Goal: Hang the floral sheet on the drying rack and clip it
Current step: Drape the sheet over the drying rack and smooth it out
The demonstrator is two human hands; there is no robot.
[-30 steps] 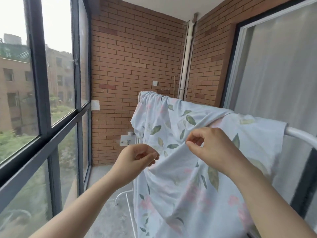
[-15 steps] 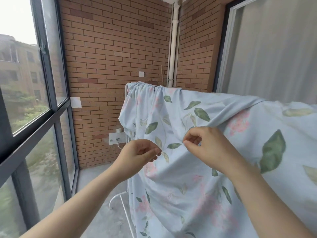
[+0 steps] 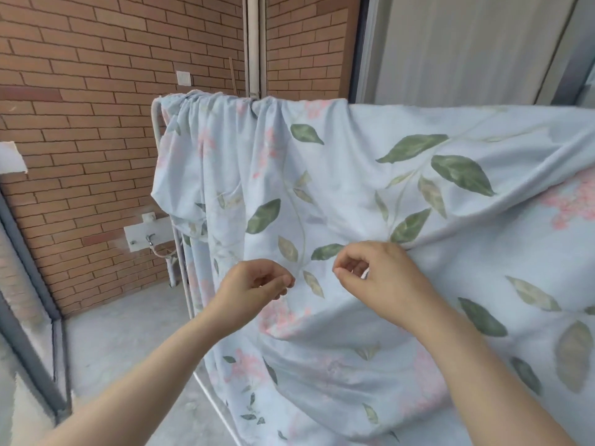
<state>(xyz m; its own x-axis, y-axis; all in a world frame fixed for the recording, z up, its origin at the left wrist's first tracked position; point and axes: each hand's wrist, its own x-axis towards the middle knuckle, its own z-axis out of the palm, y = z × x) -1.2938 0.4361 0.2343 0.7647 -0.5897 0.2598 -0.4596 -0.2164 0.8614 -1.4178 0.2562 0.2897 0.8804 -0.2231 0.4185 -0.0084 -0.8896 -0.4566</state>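
The floral sheet, pale blue with green leaves and pink flowers, hangs bunched over the top bar of the white drying rack. My left hand is in front of the sheet's middle, thumb and fingers pinched at the fabric. My right hand is a short way to its right, pinching a fold that runs taut up to the right. The sheet hides most of the rack's top bar. No clip is visible.
A brick wall with a white pipe stands behind the rack. A tap and wall plate sit low on the wall. A dark window frame is at left, a curtained glass door at right, and the concrete floor below.
The view has moved closer to the sheet and tilted down. Both hands stay pinched at the fabric and sit lower on the sheet, a little farther apart.
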